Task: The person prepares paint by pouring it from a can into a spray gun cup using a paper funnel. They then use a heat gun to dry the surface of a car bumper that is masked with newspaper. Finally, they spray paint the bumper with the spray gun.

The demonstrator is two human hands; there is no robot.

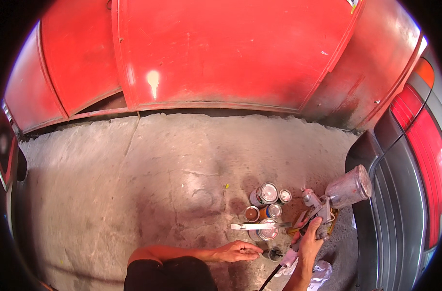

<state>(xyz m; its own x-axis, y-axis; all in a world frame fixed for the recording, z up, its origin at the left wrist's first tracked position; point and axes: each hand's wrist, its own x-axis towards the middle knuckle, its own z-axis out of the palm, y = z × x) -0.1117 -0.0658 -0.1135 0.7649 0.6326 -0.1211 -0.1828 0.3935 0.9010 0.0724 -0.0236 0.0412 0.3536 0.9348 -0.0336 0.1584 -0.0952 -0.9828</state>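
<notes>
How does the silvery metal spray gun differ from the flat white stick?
The silvery metal spray gun is gripped in the right hand; the flat white stick lies across a round metal can. The gun is bulky, the stick slim. Both are right of picture centre.

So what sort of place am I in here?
Most likely a vehicle body or paint workshop, judging by the spray gun in your right hand, the metal cans on the rough floor, and the vehicle bumper at the right.
</notes>
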